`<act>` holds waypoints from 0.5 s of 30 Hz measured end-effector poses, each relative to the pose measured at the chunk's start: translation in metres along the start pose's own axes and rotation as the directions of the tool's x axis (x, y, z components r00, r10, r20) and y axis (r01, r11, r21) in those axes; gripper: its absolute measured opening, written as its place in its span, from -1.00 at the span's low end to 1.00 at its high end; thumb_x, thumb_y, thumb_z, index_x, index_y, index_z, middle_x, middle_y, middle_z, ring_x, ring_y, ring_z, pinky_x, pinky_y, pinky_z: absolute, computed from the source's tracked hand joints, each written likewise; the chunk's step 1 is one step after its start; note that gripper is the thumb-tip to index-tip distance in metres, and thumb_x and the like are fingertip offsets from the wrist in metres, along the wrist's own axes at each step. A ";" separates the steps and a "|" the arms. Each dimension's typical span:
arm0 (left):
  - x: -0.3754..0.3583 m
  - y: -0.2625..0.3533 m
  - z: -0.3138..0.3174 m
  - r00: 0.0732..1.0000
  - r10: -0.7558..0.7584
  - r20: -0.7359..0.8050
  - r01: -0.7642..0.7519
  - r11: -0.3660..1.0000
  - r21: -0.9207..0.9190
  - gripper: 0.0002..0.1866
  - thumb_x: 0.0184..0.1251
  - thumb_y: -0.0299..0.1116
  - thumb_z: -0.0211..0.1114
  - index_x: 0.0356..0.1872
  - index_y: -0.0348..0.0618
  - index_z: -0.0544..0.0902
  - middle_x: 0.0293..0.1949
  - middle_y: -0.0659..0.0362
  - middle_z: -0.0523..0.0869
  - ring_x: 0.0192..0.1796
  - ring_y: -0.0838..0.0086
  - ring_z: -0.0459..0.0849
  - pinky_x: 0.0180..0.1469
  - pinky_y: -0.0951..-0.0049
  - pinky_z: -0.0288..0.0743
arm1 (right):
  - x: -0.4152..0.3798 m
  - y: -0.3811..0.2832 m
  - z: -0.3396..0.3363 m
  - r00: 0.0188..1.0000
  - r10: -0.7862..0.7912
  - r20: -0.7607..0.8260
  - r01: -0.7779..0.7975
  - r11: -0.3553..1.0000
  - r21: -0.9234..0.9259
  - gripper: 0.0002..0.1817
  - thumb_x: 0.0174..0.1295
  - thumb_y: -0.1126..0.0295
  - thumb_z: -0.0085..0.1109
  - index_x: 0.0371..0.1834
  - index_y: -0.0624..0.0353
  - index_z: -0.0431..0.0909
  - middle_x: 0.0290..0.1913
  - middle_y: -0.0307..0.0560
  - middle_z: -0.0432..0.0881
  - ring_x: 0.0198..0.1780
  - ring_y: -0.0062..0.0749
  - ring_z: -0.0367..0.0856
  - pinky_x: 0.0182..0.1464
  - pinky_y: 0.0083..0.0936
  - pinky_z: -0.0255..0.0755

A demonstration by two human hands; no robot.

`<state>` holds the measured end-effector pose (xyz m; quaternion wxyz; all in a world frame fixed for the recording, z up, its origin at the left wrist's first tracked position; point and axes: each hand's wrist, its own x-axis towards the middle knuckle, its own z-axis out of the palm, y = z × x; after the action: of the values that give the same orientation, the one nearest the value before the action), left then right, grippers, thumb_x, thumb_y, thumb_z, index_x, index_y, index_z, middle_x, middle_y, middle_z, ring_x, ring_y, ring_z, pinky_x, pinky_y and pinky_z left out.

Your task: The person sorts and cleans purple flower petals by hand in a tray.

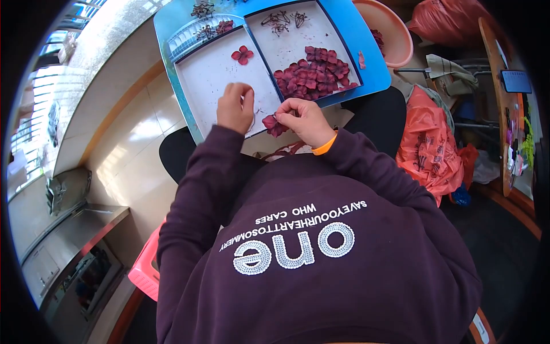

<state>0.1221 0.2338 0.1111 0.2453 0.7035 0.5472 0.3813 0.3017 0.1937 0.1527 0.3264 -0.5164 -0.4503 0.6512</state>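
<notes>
My right hand (pixel 305 121), with an orange band at its wrist, pinches a dark red fabric flower (pixel 274 125) just in front of the table's near edge. Over the near part of the left white tray (pixel 197 94) is my left hand (pixel 236 108), its fingers curled and thumb close to them; whether anything is between them cannot be made out. One flat red flower (pixel 242 55) lies in that tray. A heap of red flowers (pixel 312 74) fills the near part of the right tray (pixel 289 43), and dark wiry stems (pixel 279 24) lie at its far end.
Beneath the trays is a blue table (pixel 373 71), with more dark stems (pixel 203 10) at its far left. A pink basin (pixel 401 34) holding red petals stands to the right. Red plastic bags (pixel 427 143) rest beside my right leg. A pink stool (pixel 146 264) is at lower left.
</notes>
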 end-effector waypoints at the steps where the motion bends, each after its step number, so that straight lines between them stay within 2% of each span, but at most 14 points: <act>1: 0.013 -0.012 0.003 0.993 -0.114 0.012 0.113 0.993 0.043 -0.92 0.12 -0.44 0.16 -0.40 -0.21 0.52 -0.43 0.11 0.54 -0.46 0.31 0.51 -0.37 0.43 0.40 | 0.001 0.004 0.000 1.000 -0.002 0.003 0.002 1.000 -0.016 -0.95 0.08 0.52 0.09 -0.44 0.20 0.55 -0.56 -0.30 0.51 -0.50 -0.74 0.38 -0.47 -0.83 0.23; 3: 0.044 -0.052 0.014 0.979 -0.204 -0.004 0.202 0.968 0.151 -0.86 0.09 -0.35 0.20 -0.39 -0.18 0.53 -0.36 0.10 0.55 -0.36 0.27 0.54 -0.28 0.38 0.42 | 0.003 0.008 0.001 1.000 -0.006 0.007 0.007 0.999 -0.049 -0.95 0.08 0.52 0.09 -0.46 0.20 0.56 -0.57 -0.31 0.50 -0.52 -0.75 0.36 -0.48 -0.84 0.20; 5: 0.071 -0.084 0.028 0.970 -0.181 -0.161 0.220 0.936 0.274 -0.83 0.06 -0.29 0.23 -0.37 -0.14 0.56 -0.27 0.07 0.56 -0.24 0.22 0.53 -0.18 0.31 0.41 | 0.001 0.006 0.003 1.000 0.005 0.011 -0.004 1.000 -0.031 -0.95 0.06 0.52 0.09 -0.47 0.20 0.55 -0.58 -0.31 0.49 -0.54 -0.74 0.34 -0.49 -0.83 0.20; 6: 0.082 -0.087 0.033 0.970 -0.178 -0.163 0.218 0.936 0.275 -0.83 0.06 -0.29 0.23 -0.37 -0.14 0.56 -0.27 0.07 0.56 -0.24 0.22 0.53 -0.18 0.31 0.41 | -0.001 0.005 0.004 1.000 0.014 0.013 -0.014 1.000 -0.015 -0.96 0.05 0.52 0.09 -0.48 0.21 0.54 -0.59 -0.30 0.48 -0.55 -0.73 0.33 -0.51 -0.81 0.19; 8: 0.097 -0.085 0.044 0.941 -0.178 -0.286 0.316 0.763 0.564 -0.82 0.05 -0.34 0.26 -0.31 -0.14 0.59 -0.28 0.08 0.55 -0.23 0.24 0.53 -0.17 0.36 0.42 | 0.000 0.003 0.003 0.999 0.034 0.014 -0.034 0.999 0.014 -0.96 0.01 0.52 0.08 -0.50 0.22 0.53 -0.62 -0.30 0.46 -0.59 -0.70 0.29 -0.54 -0.78 0.18; 9: 0.102 -0.083 0.042 0.942 -0.176 -0.287 0.315 0.764 0.563 -0.82 0.05 -0.34 0.26 -0.31 -0.14 0.59 -0.28 0.08 0.55 -0.23 0.24 0.53 -0.17 0.36 0.42 | 0.003 0.003 0.002 0.999 0.032 0.012 -0.032 0.999 0.013 -0.96 0.01 0.52 0.08 -0.50 0.22 0.53 -0.62 -0.30 0.46 -0.59 -0.70 0.29 -0.54 -0.78 0.18; 13: 0.109 -0.072 0.037 0.935 -0.347 -0.080 0.327 0.747 0.579 -0.82 0.10 -0.39 0.26 -0.26 -0.20 0.58 -0.31 0.08 0.57 -0.24 0.30 0.57 -0.21 0.42 0.44 | 0.006 0.009 -0.003 1.000 -0.001 -0.020 0.001 1.000 0.006 -0.96 0.01 0.52 0.09 -0.51 0.21 0.53 -0.63 -0.31 0.46 -0.60 -0.70 0.28 -0.53 -0.77 0.19; 14: 0.106 -0.072 0.035 0.933 -0.350 -0.079 0.329 0.746 0.579 -0.82 0.10 -0.39 0.26 -0.26 -0.20 0.58 -0.31 0.08 0.57 -0.24 0.30 0.57 -0.21 0.42 0.44 | 0.006 0.010 -0.003 1.000 0.003 -0.019 -0.003 1.000 0.007 -0.96 0.01 0.52 0.09 -0.51 0.21 0.53 -0.63 -0.31 0.46 -0.60 -0.70 0.28 -0.53 -0.77 0.19; 15: 0.101 -0.072 0.033 0.905 -0.423 -0.056 0.417 0.849 0.324 -0.82 0.10 -0.40 0.26 -0.27 -0.22 0.58 -0.32 0.08 0.58 -0.27 0.33 0.57 -0.23 0.44 0.45 | 0.007 0.010 -0.004 1.000 0.004 -0.016 -0.005 1.000 -0.014 -0.96 0.02 0.52 0.09 -0.49 0.21 0.54 -0.61 -0.31 0.46 -0.58 -0.71 0.30 -0.52 -0.79 0.19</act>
<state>0.1176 0.3533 0.0639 0.2070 0.6013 0.7409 0.2159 0.3047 0.1969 0.1406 0.3248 -0.5250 -0.4512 0.6444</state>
